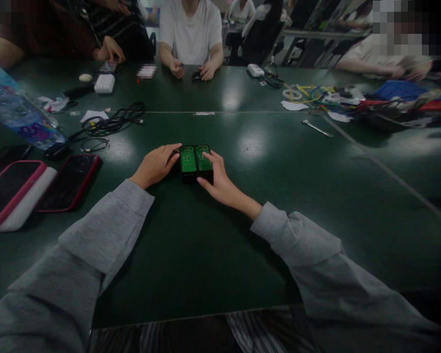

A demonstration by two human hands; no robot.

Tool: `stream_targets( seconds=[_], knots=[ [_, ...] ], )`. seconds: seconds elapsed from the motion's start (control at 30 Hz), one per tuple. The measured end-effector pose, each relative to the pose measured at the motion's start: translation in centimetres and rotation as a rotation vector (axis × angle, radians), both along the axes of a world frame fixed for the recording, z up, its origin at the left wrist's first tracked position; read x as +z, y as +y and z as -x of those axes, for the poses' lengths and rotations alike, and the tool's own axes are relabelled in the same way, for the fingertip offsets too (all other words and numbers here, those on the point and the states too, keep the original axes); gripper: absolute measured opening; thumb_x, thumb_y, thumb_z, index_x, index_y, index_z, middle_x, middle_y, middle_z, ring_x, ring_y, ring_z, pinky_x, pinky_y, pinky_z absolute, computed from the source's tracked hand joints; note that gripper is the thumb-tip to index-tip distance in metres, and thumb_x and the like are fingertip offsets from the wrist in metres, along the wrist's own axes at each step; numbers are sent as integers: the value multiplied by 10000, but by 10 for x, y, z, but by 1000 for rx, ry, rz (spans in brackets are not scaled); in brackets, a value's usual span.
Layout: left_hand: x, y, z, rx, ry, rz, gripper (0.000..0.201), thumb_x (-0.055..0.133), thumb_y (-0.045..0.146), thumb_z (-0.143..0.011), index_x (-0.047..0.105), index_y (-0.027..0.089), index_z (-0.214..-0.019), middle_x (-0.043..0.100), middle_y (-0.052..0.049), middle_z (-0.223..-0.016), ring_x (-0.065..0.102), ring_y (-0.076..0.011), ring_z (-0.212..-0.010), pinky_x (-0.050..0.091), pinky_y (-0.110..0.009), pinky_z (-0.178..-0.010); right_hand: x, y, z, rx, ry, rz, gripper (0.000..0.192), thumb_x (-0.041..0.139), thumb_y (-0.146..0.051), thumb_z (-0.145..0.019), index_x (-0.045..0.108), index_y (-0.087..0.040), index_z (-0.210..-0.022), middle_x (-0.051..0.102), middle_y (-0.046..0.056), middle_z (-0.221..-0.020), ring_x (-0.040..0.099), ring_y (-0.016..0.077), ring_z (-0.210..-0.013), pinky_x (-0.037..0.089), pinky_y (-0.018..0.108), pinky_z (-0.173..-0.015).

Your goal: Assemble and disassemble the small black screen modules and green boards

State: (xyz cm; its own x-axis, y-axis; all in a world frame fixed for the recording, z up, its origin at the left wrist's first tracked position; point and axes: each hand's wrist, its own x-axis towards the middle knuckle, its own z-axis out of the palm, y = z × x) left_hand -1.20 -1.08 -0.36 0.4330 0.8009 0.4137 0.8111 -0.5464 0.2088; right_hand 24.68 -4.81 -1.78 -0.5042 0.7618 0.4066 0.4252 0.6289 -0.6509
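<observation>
A small black case [189, 178] lies on the green tabletop in front of me, with two green circuit boards [188, 159] face up in it, side by side. At its left edge is my left hand [155, 165], its fingers bent and closed against that side; the tips are partly hidden. My right hand [223, 182] grips the right side, thumb at the front edge and a finger over the right board.
Phones in red cases [71, 184] and a plastic bottle [20, 110] are on the left. Black cables [121, 117] lie beyond them. A wrench [317, 128] and a wire pile [353, 100] are at right. Several people sit across the table.
</observation>
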Motion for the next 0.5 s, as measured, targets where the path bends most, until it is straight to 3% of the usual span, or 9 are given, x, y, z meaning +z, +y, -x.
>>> stream_targets(
  seconds=[0.5],
  knots=[
    [-2, 2, 0, 0, 7, 1, 539, 254, 482, -1049, 488, 144, -1397, 636, -141, -1310, 613, -251, -1184, 490, -424, -1012, 1, 0, 1, -15, -43, -27, 714, 463, -672, -939, 244, -270, -1486, 166, 157, -1543, 105, 323, -1504, 195, 588, -1218]
  ],
)
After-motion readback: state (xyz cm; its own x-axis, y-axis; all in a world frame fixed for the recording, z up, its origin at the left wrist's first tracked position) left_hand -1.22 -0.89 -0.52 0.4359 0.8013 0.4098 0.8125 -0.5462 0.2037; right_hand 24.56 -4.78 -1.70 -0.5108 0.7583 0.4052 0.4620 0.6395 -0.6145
